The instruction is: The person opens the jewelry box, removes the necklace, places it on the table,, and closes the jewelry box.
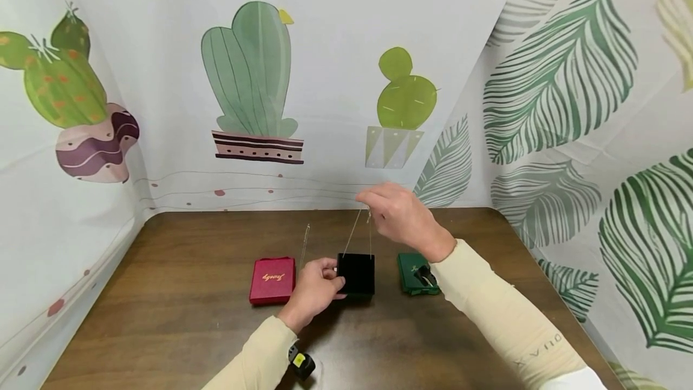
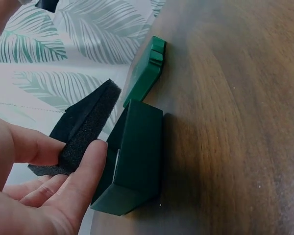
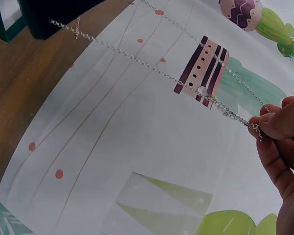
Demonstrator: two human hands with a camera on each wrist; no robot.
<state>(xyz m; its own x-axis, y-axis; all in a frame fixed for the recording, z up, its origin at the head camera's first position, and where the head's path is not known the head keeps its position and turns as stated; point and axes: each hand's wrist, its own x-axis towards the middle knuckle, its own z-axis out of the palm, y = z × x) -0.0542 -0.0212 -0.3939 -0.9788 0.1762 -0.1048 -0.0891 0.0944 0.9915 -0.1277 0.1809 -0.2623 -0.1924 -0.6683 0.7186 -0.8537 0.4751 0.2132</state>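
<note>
My left hand [image 1: 314, 287] pinches a black foam pad [image 2: 90, 129], thumb on one side and fingers on the other. Tilted, the pad stands over the mouth of an open dark green box base [image 2: 139, 147], seen in the left wrist view. Out of the pad run both strands of a thin silver necklace [image 3: 202, 91]. Raised above and behind the pad, my right hand [image 1: 400, 215] pinches the necklace's end between thumb and fingertips, and the strands are drawn taut. To the right on the table lies a green jewelry box lid [image 1: 410, 266] with a ribbon.
A red jewelry box [image 1: 272, 278] with gold lettering lies left of my left hand. Another thin chain [image 1: 305, 239] lies behind my left hand. The brown wooden table [image 1: 178, 318] meets a printed cloth backdrop [image 1: 335, 77] at its far edge.
</note>
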